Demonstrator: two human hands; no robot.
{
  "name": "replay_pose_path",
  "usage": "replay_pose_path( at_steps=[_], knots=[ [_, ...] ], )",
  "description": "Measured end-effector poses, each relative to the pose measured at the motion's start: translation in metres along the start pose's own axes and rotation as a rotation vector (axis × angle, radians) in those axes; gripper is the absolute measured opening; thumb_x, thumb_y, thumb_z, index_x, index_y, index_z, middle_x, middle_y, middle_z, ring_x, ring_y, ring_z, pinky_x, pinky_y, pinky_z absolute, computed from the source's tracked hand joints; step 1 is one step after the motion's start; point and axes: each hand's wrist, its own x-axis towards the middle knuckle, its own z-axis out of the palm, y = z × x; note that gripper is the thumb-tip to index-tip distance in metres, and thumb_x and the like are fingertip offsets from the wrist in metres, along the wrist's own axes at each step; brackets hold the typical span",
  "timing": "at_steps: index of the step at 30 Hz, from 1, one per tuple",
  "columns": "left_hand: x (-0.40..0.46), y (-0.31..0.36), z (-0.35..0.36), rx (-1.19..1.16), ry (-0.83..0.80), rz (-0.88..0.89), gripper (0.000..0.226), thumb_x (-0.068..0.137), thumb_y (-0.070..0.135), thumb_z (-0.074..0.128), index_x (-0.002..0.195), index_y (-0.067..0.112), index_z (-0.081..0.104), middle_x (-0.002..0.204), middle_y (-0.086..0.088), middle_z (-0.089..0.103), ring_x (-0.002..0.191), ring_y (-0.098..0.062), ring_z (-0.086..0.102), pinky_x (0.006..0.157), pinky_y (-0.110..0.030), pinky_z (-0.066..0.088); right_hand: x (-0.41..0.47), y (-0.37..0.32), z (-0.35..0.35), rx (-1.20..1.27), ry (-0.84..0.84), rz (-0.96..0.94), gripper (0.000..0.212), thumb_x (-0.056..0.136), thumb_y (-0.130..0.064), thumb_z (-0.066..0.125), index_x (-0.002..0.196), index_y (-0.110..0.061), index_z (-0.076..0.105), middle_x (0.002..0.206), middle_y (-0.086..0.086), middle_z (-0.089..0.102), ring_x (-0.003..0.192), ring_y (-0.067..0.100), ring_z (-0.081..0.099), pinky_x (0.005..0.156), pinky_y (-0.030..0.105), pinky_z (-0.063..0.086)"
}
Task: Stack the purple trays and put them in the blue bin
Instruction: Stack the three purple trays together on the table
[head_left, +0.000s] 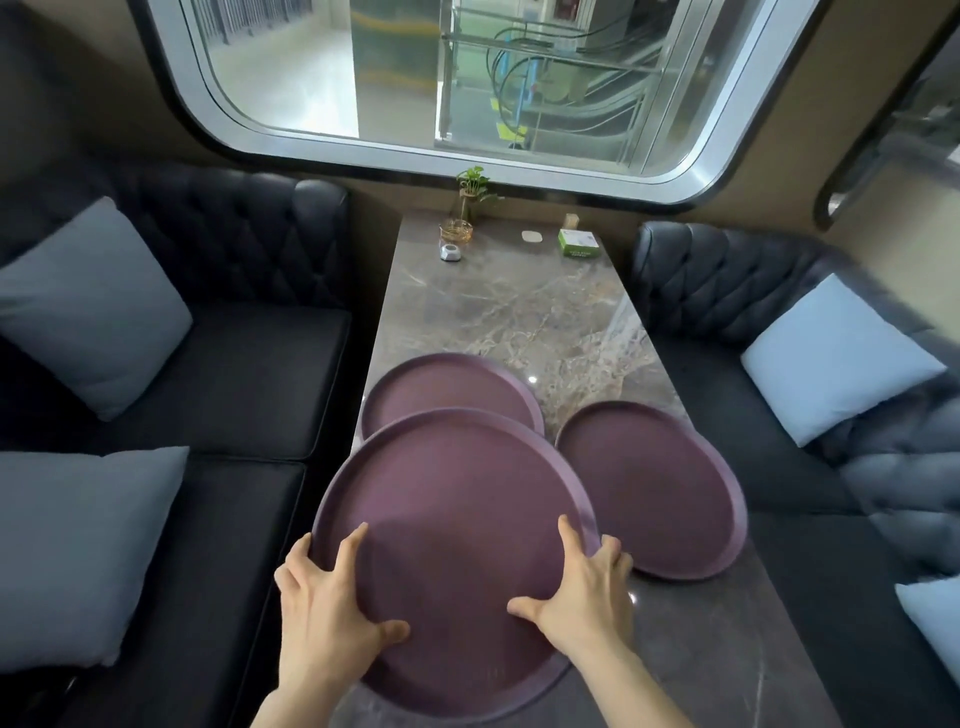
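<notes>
While fingers (358, 540) spread wide — both hands grip nearest purple tray (457, 525).

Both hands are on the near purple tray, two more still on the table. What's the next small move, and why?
Probably carry the held tray, gripped by the left hand and right hand, forward onto the far tray: its front edge already overlaps that one. No blue bin is in view.

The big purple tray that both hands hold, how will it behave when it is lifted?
The near tray probably stays stiff: it shows no sag between the left hand and right hand. It looks thin with a low rim, so likely light. Its matte surface should grip fairly well, and being flat, it should not roll.
</notes>
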Motion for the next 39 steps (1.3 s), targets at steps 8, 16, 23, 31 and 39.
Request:
replay_pose_path(
  at_steps=[8,16,23,31,39],
  knots=[
    [0.092,0.037,0.008,0.005,0.039,-0.035,0.121,0.037,0.051,0.091,0.144,0.044,0.036,0.147,-0.017,0.016,0.132,-0.035,0.017,0.109,-0.047,0.036,0.106,-0.029,-0.020,0.069,-0.016,-0.072,0.113,0.057,-0.071,0.076,0.152,-0.036,0.024,0.135,0.007,0.032,0.127,0.028,0.030,0.097,0.036,0.047],
    [0.196,0.055,0.042,0.044,0.030,-0.094,0.120,0.037,0.053,0.091,0.145,0.043,0.037,0.146,-0.017,0.020,0.131,-0.035,0.020,0.110,-0.047,0.034,0.223,-0.049,-0.009,0.109,-0.083,-0.124,0.106,0.061,-0.070,0.074,0.150,-0.036,0.028,0.140,0.008,0.032,0.133,0.029,0.029,0.099,0.039,0.047],
    [0.247,0.045,0.082,0.112,0.001,-0.170,0.111,0.039,0.055,0.090,0.138,0.042,0.042,0.146,-0.020,0.023,0.132,-0.037,0.023,0.111,-0.047,0.031,0.285,-0.059,0.023,0.094,-0.168,-0.132,0.104,0.065,-0.068,0.074,0.151,-0.035,0.026,0.140,0.009,0.032,0.135,0.029,0.024,0.104,0.038,0.041],
    [0.260,0.040,0.095,0.155,-0.049,-0.178,0.123,0.042,0.064,0.084,0.148,0.048,0.023,0.155,-0.020,0.013,0.141,-0.039,0.014,0.116,-0.050,0.020,0.308,-0.062,0.043,0.128,-0.153,-0.113,0.097,0.080,-0.049,0.073,0.155,-0.032,0.014,0.140,0.010,0.034,0.128,0.030,0.043,0.102,0.036,0.043],
    [0.247,0.047,0.095,0.253,-0.115,-0.119,0.130,0.046,0.066,0.085,0.152,0.044,0.014,0.161,-0.020,-0.007,0.145,-0.042,0.006,0.116,-0.051,0.022,0.281,-0.052,0.050,0.014,-0.162,-0.084,0.107,0.081,-0.034,0.078,0.156,-0.022,0.003,0.163,0.010,0.011,0.147,0.028,0.022,0.112,0.036,0.033]
  ],
)
